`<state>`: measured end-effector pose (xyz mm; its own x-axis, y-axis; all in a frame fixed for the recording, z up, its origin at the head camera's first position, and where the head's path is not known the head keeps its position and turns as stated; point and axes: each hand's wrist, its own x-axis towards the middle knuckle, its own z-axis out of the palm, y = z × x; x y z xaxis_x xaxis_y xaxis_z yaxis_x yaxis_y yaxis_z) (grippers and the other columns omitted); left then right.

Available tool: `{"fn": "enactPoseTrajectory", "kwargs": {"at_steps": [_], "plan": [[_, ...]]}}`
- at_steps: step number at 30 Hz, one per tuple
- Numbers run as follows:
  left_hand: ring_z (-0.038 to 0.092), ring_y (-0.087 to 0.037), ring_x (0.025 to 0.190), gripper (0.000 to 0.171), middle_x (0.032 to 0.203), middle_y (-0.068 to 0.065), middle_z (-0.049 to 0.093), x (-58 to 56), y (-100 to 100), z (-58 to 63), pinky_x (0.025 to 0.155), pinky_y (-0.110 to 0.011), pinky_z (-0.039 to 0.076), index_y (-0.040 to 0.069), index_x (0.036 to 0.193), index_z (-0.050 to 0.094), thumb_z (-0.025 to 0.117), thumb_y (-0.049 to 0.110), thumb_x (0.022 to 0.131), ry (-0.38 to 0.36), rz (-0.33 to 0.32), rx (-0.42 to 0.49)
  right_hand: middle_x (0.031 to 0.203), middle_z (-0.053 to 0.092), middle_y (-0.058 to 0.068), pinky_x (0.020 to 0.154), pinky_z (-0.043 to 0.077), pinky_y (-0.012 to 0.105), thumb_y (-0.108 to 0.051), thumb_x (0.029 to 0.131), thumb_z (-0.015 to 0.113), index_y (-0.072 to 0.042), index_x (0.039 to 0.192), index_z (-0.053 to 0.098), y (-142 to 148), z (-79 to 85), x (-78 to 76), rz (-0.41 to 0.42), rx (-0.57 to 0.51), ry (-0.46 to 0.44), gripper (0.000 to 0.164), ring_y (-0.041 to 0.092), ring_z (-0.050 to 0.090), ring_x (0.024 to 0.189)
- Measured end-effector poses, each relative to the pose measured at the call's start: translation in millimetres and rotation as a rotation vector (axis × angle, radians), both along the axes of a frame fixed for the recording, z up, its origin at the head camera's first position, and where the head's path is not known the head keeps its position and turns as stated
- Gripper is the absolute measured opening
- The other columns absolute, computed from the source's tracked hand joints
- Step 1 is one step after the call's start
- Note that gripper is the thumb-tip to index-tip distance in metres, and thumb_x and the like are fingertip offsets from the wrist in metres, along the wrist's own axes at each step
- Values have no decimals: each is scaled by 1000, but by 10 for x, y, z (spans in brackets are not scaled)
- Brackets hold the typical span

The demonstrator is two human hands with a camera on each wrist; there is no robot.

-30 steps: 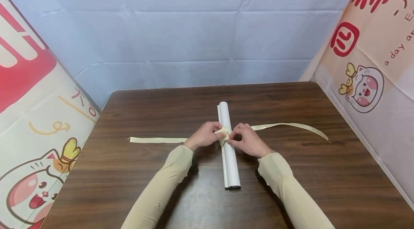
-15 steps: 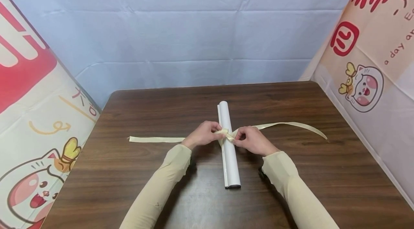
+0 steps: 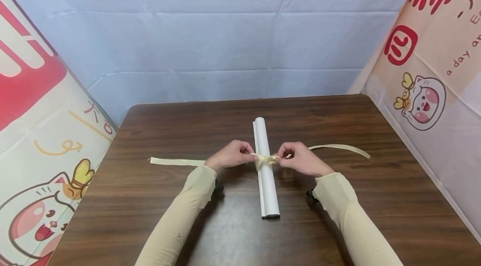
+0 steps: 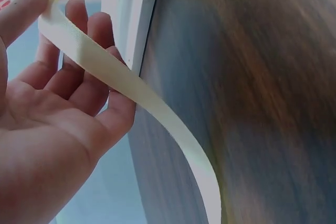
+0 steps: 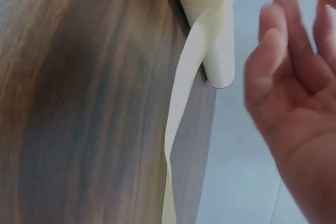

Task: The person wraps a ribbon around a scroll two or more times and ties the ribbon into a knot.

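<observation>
A white paper roll (image 3: 268,191) lies lengthwise on the table, pointing away from me. Around its middle passes a cream ribbon (image 3: 169,161), gathered on top in a knot or bow. My left hand (image 3: 234,154) pinches the ribbon between thumb and forefinger just left of the roll. On the other side, my right hand (image 3: 300,159) pinches a ribbon loop (image 3: 271,159). In the left wrist view a ribbon tail (image 4: 152,103) hangs across the fingers. The right wrist view shows the other tail (image 5: 181,87) running down from the roll (image 5: 220,61).
The brown wood-grain table (image 3: 150,211) carries both ribbon tails, stretched out left and right. A pale cloth backdrop (image 3: 225,40) stands behind it, and printed panels (image 3: 424,90) flank the sides.
My right hand has moved right, drawing a loop of ribbon out from the knot. The left hand has shifted slightly left, and the right ribbon tail has been drawn inward. The roll stays put.
</observation>
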<state>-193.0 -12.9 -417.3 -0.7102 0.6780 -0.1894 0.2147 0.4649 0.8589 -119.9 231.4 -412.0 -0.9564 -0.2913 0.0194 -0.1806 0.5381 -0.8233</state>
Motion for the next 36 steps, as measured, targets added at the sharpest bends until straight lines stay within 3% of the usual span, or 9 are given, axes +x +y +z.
{"fn": "enactPoseTrajectory", "kwargs": {"at_steps": [7,13,17,20,23,27,31,36], "plan": [[59,-21,66,16,77,-16,65,-33,-59,-19,59,-23,46,5,89,65,69,20,89,-27,-4,-13,81,68,8,61,43,23,-2,82,62,-2,93,57,106,41,-2,-24,-111,-53,12,13,56,67],[59,-19,64,18,74,-16,64,-62,-97,-48,61,-26,48,5,89,66,69,22,88,-26,19,-18,79,64,6,66,46,25,-5,87,62,-7,105,57,198,119,7,-5,-139,-40,19,20,60,70],[55,-15,61,17,70,-10,61,-75,-127,-49,60,-24,45,5,88,67,70,22,87,-38,34,-17,81,63,6,68,51,27,-3,89,62,-6,113,54,278,164,18,67,-260,-44,25,15,64,68],[55,-15,61,17,69,-8,59,-77,-149,-43,61,-24,45,6,87,67,70,22,87,-44,49,-19,80,61,7,60,51,28,0,89,62,-3,121,50,324,201,20,126,-325,-72,34,15,61,59],[55,-16,61,17,69,-8,60,-79,-174,-42,60,-24,45,6,87,67,70,23,87,-51,58,-18,81,61,5,54,45,26,-4,88,65,-5,123,52,364,239,29,121,-267,-63,37,16,54,58],[55,-16,61,18,69,-8,60,-86,-212,-51,60,-24,44,6,87,67,70,24,87,-44,62,-21,83,66,4,60,44,23,-11,87,69,-9,116,59,431,284,42,69,-106,-60,30,17,57,66],[54,-15,60,17,67,-4,57,-94,-261,-52,61,-24,44,8,87,67,70,25,88,-27,69,-41,74,61,4,60,41,22,-18,85,72,-8,106,66,505,343,52,46,40,-134,24,10,51,62],[53,-18,60,16,66,-5,56,-98,-308,-41,59,-24,43,7,88,67,69,23,88,-23,49,-27,64,51,-5,54,35,22,-28,85,72,-8,80,66,584,410,81,95,182,-243,21,4,40,56]]}}
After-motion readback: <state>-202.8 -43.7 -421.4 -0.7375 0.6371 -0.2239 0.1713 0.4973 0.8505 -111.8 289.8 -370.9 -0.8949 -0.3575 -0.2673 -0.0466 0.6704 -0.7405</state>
